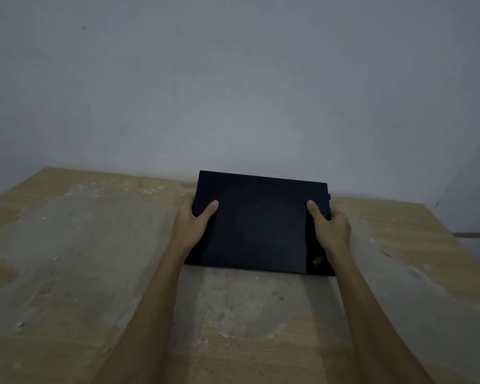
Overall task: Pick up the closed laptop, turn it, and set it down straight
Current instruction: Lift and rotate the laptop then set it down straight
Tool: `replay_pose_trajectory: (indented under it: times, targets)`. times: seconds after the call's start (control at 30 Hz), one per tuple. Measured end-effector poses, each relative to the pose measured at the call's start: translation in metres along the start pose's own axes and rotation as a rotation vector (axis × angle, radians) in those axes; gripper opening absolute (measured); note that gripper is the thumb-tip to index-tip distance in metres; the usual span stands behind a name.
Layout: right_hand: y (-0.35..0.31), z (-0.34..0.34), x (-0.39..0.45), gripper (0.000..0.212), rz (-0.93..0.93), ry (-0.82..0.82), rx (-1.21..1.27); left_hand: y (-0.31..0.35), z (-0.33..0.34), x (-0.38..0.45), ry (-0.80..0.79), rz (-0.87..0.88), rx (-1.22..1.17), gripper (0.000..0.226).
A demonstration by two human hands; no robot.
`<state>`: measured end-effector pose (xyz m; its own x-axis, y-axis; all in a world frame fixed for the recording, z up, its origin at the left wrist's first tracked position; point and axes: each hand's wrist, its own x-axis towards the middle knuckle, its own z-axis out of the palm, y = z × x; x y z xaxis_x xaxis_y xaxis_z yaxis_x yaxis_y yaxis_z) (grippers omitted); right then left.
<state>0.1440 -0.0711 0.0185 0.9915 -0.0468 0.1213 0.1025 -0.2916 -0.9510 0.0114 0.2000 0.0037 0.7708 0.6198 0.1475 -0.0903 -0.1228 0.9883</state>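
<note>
A closed black laptop (261, 225) lies lid-up near the far edge of the wooden table (81, 259), turned slightly so its far edge slopes down to the right. A small logo shows at its near right corner. My left hand (194, 225) grips its left edge, thumb resting on the lid. My right hand (330, 228) grips its right edge the same way, thumb on top. The fingers of both hands are hidden under the laptop's sides. I cannot tell whether the laptop rests on the table or is raised a little.
The table top is worn, with pale scraped patches and flakes. A plain grey wall (233, 92) rises directly behind the table's far edge. The table's right edge (460, 245) runs diagonally at the right.
</note>
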Motion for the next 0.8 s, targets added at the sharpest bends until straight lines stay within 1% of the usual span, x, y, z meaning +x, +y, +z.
replay_pose_trajectory:
  times: [0.13, 0.3, 0.43, 0.6, 0.8]
  targets:
    - [0.008, 0.006, 0.005, 0.043, -0.003, 0.008, -0.062, -0.011, 0.004, 0.003, 0.038, 0.068, 0.081, 0.043]
    - [0.013, 0.01, 0.006, 0.032, -0.011, 0.031, -0.096, -0.017, 0.002, 0.008, 0.068, 0.102, 0.181, 0.038]
    - [0.021, 0.011, 0.008, 0.035, 0.018, 0.047, -0.116, -0.022, 0.0, 0.012, 0.057, 0.095, 0.257, 0.033]
    - [0.023, 0.011, 0.01, 0.037, 0.028, 0.045, -0.162, -0.027, -0.001, 0.017, 0.062, 0.082, 0.353, 0.034]
    - [0.02, 0.007, 0.007, 0.032, 0.044, 0.004, -0.217, -0.03, -0.001, 0.019, 0.045, 0.042, 0.431, 0.032]
